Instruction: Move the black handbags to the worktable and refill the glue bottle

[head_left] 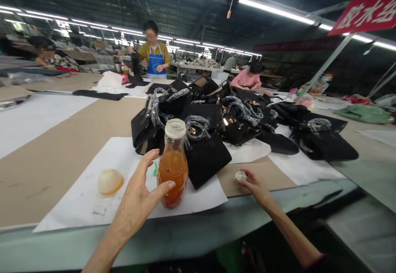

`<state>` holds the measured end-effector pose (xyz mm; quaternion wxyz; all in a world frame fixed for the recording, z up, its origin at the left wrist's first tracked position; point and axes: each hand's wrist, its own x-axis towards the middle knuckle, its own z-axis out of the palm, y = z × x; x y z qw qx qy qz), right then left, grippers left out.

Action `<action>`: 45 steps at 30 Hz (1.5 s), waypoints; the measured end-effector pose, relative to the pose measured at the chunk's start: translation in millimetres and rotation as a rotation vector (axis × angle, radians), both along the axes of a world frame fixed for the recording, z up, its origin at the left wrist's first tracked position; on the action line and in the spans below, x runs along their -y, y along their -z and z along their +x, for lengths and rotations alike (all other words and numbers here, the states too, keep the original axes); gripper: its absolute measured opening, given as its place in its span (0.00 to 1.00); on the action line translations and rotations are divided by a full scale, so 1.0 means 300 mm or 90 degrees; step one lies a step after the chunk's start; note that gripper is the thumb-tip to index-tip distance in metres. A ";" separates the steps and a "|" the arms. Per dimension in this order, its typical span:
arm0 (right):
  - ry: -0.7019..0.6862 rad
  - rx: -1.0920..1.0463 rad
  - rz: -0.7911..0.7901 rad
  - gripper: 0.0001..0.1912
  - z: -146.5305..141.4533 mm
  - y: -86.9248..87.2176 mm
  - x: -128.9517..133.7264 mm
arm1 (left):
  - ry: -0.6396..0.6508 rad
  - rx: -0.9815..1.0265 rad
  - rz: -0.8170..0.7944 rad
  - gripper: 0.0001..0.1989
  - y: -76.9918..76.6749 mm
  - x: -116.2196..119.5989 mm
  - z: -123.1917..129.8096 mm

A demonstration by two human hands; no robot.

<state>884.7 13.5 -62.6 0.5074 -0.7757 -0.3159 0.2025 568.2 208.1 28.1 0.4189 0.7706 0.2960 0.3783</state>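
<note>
- Head view, lower center: reaching around the left side of the glass bottle [173,172] with left hand [140,196], fingers and thumb spread — cannot tell if touching.
- Lower right: pinching small whitish cap [240,175] in right hand [255,185], well apart from the bottle.
- Center: heaped behind the bottle with black handbags [208,157].

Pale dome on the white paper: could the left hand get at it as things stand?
Probably yes: the left hand, though at the bottle, is close beside the pale dome, with nothing visible between them.
</note>
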 end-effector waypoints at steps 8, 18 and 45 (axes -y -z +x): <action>0.024 0.183 -0.126 0.26 0.056 0.067 0.032 | -0.168 -0.030 -0.036 0.24 0.126 -0.006 -0.227; -0.089 0.413 -0.056 0.25 -0.245 -0.277 -0.054 | -0.469 -0.111 -0.071 0.26 0.302 -0.069 -0.516; -0.267 0.143 0.093 0.16 -0.720 -0.594 -0.616 | -0.318 0.024 -0.200 0.32 0.271 -0.275 -0.334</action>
